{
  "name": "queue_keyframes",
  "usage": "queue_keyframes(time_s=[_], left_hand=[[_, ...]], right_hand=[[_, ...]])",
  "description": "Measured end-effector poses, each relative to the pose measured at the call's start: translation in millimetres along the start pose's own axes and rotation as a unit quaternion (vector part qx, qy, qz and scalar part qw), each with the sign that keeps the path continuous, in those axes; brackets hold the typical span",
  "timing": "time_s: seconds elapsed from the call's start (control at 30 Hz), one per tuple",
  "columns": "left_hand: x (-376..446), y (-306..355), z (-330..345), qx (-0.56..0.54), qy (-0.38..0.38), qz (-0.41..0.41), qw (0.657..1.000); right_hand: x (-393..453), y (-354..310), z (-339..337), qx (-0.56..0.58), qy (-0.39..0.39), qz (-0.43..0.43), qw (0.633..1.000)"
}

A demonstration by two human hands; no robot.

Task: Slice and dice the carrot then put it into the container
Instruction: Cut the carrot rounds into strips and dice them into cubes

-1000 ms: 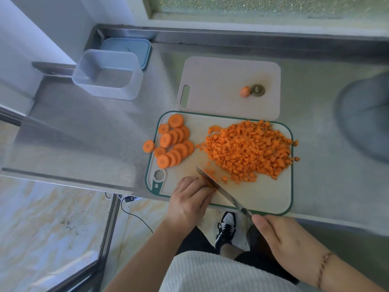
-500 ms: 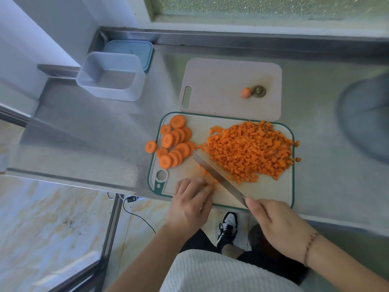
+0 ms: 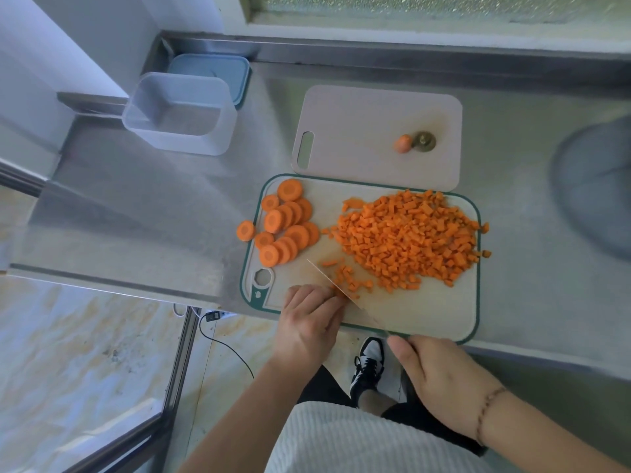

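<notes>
A green-rimmed cutting board [image 3: 426, 315] lies at the counter's front edge. A big heap of diced carrot [image 3: 406, 240] covers its right half. Several round carrot slices [image 3: 286, 227] lie at its left end, and one slice [image 3: 246, 231] sits on the counter beside the board. My right hand [image 3: 440, 377] grips a knife [image 3: 345, 295] whose blade rests on the board among a few fresh dice [image 3: 348, 281]. My left hand [image 3: 310, 322], fingers curled, holds down carrot pieces against the blade; they are mostly hidden under the fingers. The clear container [image 3: 181, 114] stands at the back left.
A second plain cutting board [image 3: 358, 131] lies behind the first, with a carrot tip [image 3: 403, 144] and the stem end [image 3: 423, 141] on it. A blue lid [image 3: 211, 71] sits behind the container. A blurred round grey object [image 3: 594, 192] is at the right.
The knife swung out over the board towards the slices, then came back down against my left fingers. More small dice lie loose beside the blade.
</notes>
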State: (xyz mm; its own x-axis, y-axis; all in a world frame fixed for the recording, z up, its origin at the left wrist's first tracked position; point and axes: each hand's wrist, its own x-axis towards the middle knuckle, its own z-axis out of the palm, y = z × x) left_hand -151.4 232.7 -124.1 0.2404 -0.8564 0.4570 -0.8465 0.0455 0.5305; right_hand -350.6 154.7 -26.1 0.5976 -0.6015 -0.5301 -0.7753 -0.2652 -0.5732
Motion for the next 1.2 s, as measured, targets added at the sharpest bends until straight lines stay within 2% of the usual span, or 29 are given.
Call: queue_keyframes(time_s=[0.33,0.57,0.83,1.2], left_hand=[[-4,-2,-3,0.008,0.013,-0.008,1.000],[-3,-2,-1,-0.002,0.016,-0.022,1.000],[-9,2,-8,-0.002,0.012,-0.033,0.999],[-4,2,-6,0.000,0.025,-0.076,0.997]], right_hand=[[-11,5,-10,0.055,0.014,-0.007,0.998],[2,-1,0,-0.013,-0.014,0.004,1.000],[9,-2,-10,0.039,0.002,-0.001,0.999],[3,-1,-4,-0.018,-0.028,-0.004,0.999]])
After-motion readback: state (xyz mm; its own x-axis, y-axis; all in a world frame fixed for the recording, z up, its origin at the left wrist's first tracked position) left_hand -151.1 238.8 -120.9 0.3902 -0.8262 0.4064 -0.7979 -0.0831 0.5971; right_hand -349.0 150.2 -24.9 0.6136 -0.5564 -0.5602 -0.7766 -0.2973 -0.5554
